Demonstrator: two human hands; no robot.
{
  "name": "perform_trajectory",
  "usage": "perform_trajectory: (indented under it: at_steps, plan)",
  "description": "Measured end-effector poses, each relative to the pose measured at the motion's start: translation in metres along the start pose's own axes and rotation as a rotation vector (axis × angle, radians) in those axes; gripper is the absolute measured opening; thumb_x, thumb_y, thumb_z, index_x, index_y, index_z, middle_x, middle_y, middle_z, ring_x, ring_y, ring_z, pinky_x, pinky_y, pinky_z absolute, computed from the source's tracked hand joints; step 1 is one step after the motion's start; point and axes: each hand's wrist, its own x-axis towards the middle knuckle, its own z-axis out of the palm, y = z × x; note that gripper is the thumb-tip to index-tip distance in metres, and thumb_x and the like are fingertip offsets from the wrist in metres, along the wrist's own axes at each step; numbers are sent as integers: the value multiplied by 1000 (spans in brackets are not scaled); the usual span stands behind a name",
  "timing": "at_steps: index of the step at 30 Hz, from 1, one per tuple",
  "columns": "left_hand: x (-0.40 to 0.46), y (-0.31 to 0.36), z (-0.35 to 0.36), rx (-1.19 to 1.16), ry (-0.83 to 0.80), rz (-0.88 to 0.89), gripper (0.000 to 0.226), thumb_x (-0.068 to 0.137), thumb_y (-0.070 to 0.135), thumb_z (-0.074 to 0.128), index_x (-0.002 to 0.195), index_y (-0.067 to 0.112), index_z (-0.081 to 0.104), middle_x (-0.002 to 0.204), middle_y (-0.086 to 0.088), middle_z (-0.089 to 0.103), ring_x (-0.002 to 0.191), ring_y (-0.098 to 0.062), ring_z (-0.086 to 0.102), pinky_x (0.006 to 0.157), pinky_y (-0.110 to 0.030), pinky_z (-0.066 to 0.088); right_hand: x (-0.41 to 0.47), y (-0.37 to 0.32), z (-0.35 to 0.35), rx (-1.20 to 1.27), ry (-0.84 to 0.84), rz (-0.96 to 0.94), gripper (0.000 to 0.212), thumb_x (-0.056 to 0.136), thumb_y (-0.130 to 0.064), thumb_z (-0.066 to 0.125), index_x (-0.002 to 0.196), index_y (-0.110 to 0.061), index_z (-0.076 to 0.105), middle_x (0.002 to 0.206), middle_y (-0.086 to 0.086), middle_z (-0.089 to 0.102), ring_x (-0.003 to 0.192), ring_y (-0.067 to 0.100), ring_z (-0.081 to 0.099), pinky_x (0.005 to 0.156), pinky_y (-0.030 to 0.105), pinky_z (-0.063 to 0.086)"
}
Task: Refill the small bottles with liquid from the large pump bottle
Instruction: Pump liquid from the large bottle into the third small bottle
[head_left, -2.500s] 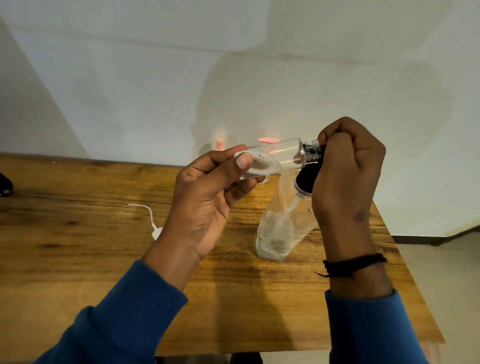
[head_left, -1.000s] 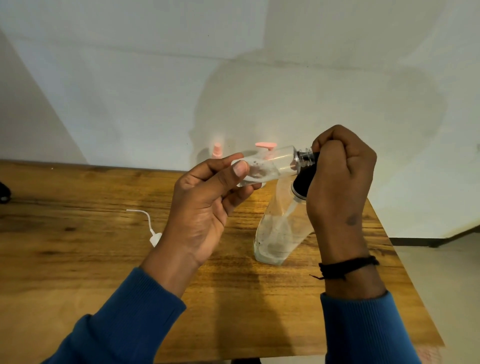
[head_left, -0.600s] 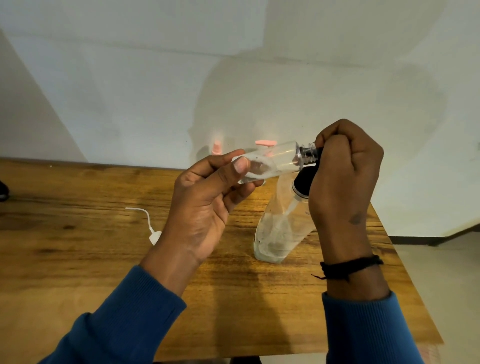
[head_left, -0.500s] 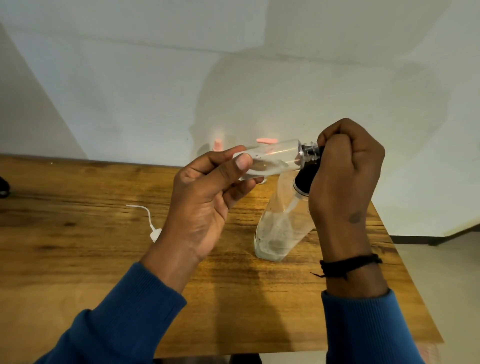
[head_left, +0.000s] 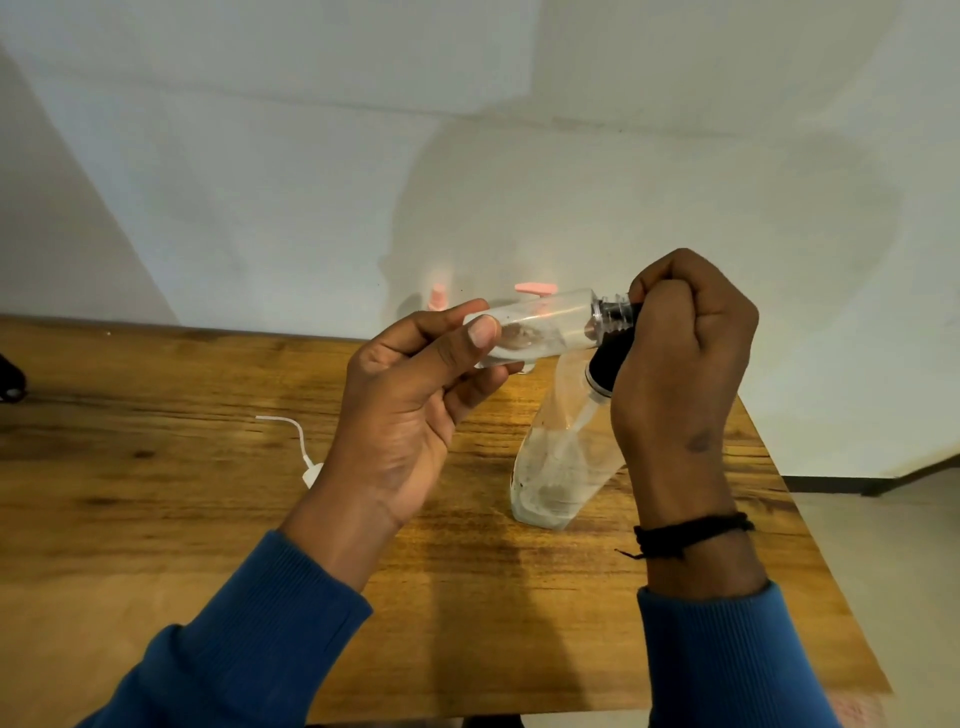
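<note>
Left hand (head_left: 410, 410) pinches the small clear bottle (head_left: 540, 328) sideways; right hand (head_left: 680, 353) grips, seemingly, the large pump bottle's (head_left: 563, 457) black top, above the wooden table (head_left: 156, 493) by a white wall (head_left: 311, 182).

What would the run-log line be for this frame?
left hand: holds small clear bottle sideways | right hand: grips pump head of large pump bottle at its neck | table: white cable

Small bottle (head_left: 540, 327) clear; pump head (head_left: 609, 358) black; sleeves (head_left: 727, 660) blue; table (head_left: 156, 467) brown woodgrain

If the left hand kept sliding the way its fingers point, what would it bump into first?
Probably the right hand: the left hand points along the small bottle it holds, whose neck meets that fist. Depth is hard to judge.
</note>
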Motion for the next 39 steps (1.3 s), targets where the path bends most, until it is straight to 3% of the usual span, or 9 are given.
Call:
perform_trajectory:
  at_steps: [8,15,19,23,26,30,35,39]
  plan:
    - [0,-2,1,3,-10,-1,28,68,12,74,95,5,72,99,-9,74,80,-24,71,61,-18,56,1,-3,-1,12,8,-6,25,86,11,34,67,4,47,55,0,32,42,5,33,41,14,26]
    - [0,-1,2,-4,-18,-5,23,67,13,74,89,9,75,98,-10,75,78,-25,73,61,-19,57,3,-3,-3,-4,16,-11,22,83,5,35,65,0,46,55,-4,35,46,6,33,42,22,26]
    - [1,-1,0,-2,-9,0,26,69,13,73,94,7,73,99,-10,74,81,-24,72,61,-18,56,0,0,0,10,7,3,22,84,5,35,67,1,47,53,-8,34,45,5,34,42,20,27]
    - [-1,-1,1,-2,-21,-5,23,69,13,73,91,9,74,98,-11,75,80,-24,73,60,-19,57,2,-3,-2,5,6,-7,20,83,4,34,67,3,46,55,1,34,46,10,36,42,27,26]
    - [-1,0,2,-2,-21,1,21,69,12,72,90,10,75,97,-12,74,77,-24,73,60,-18,56,2,-3,-1,5,25,-20,22,83,6,34,66,2,47,56,-1,34,46,5,32,42,19,26]
    - [-1,-1,1,-1,-17,-1,26,67,13,74,92,8,73,96,-10,75,78,-24,73,61,-18,57,0,0,1,38,15,-1,23,84,6,34,66,-2,46,54,-9,34,45,5,34,42,19,28]
    - [0,-1,1,-6,-11,-3,27,68,14,74,94,7,73,104,-15,73,84,-25,72,61,-19,56,3,-4,-3,15,5,-7,24,85,8,34,66,0,46,54,-6,33,43,5,33,41,17,26]
    - [0,-2,1,0,-12,0,25,69,13,73,94,8,73,98,-12,74,79,-24,73,61,-18,57,0,-6,0,83,-1,39,27,87,13,32,67,1,46,58,2,31,44,4,31,42,11,27]
